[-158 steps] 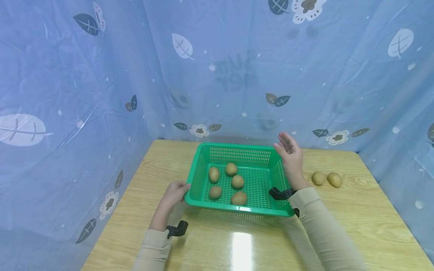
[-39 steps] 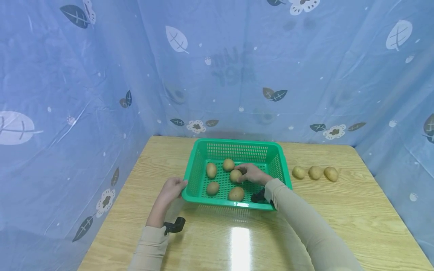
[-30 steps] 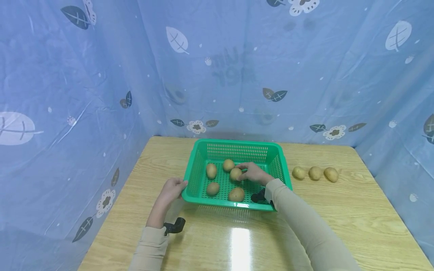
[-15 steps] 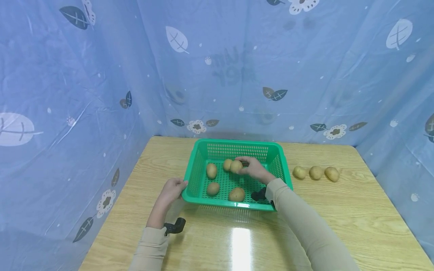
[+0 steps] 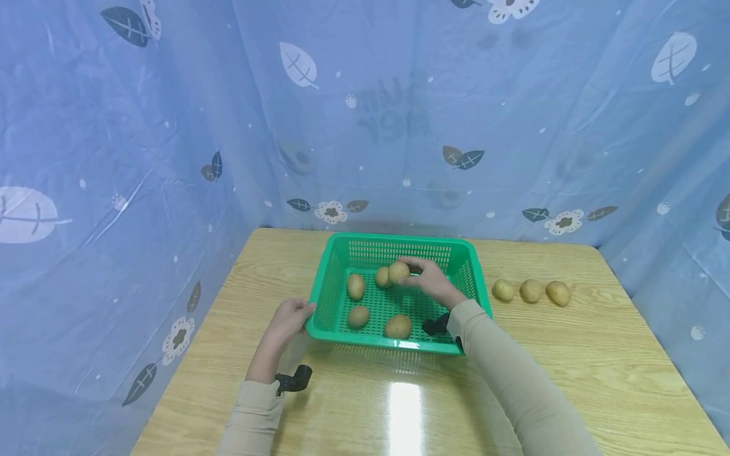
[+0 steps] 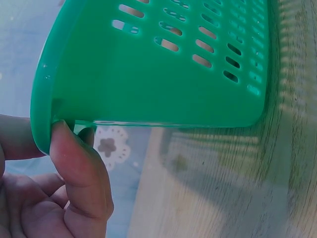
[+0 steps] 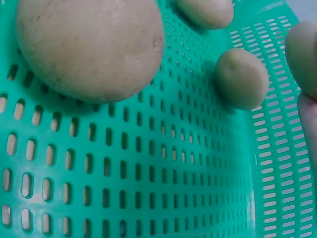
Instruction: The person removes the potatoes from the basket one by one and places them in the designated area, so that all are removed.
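A green plastic basket (image 5: 399,345) stands on the wooden table with several potatoes in it. My left hand (image 5: 289,320) pinches its rim at the left front corner; the left wrist view shows thumb and fingers (image 6: 81,173) about the rim's edge. Inside the basket my right hand (image 5: 426,278) grips a potato (image 5: 399,272) raised off the basket floor. Close by its left side, another potato (image 5: 383,277) is partly covered by it. Other potatoes lie at the left (image 5: 356,287), front left (image 5: 358,317) and front middle (image 5: 398,327). The right wrist view catches the held potato (image 7: 302,57) at its right edge.
Three potatoes sit in a row on the table right of the basket: one near the basket (image 5: 504,290), a middle one (image 5: 531,291) and an outer one (image 5: 558,293). A blue patterned curtain (image 5: 365,126) encloses the table's back and sides.
From above the basket's right rim, my right hand has come down inside, gripped the middle potato and lifted it slightly toward the back. My left hand keeps its place on the rim.
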The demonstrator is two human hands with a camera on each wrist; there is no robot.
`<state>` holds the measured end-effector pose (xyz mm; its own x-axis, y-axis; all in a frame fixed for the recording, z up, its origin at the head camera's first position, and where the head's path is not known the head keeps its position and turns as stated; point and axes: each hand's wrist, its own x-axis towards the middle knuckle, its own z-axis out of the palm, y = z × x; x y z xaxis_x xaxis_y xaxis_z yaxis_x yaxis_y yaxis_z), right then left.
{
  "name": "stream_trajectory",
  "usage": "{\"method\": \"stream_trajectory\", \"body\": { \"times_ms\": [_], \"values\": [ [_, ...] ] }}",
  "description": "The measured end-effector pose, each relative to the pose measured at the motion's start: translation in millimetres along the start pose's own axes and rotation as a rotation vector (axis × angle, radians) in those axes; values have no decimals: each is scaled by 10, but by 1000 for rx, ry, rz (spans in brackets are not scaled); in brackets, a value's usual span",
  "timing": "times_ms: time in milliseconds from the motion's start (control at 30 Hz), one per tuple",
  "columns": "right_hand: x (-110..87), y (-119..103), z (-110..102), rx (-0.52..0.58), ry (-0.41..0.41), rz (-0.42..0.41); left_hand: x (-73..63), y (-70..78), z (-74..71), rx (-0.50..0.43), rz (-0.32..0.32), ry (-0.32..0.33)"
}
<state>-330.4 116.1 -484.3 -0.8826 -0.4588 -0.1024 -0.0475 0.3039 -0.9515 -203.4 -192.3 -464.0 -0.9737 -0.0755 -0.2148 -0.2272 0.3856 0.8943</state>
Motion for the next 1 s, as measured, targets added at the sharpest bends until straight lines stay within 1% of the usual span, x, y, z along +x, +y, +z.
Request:
{"method": "stream_trajectory", "body": {
  "times_ms": [33,200,267,433,667,833,1000],
  "values": [
    [0,-8,-3,8,0,-1,3,-2,-2,1,0,-1],
    [-105,-203,-10,47,10,-9,12,-11,-2,-5,-3,3],
    [-121,-228,-18,71,13,-18,13,-11,-2,-4,-5,5],
    [-58,-119,-38,142,36,-55,24,-3,-5,-4,-11,4],
    [-93,-136,-39,179,55,-99,16,-9,-15,-2,-22,4],
    [-157,-183,-54,244,85,-108,10,-22,-5,1,-22,8],
    [-207,-241,-85,246,112,-126,11,-25,4,0,-14,16]
  ]
}}
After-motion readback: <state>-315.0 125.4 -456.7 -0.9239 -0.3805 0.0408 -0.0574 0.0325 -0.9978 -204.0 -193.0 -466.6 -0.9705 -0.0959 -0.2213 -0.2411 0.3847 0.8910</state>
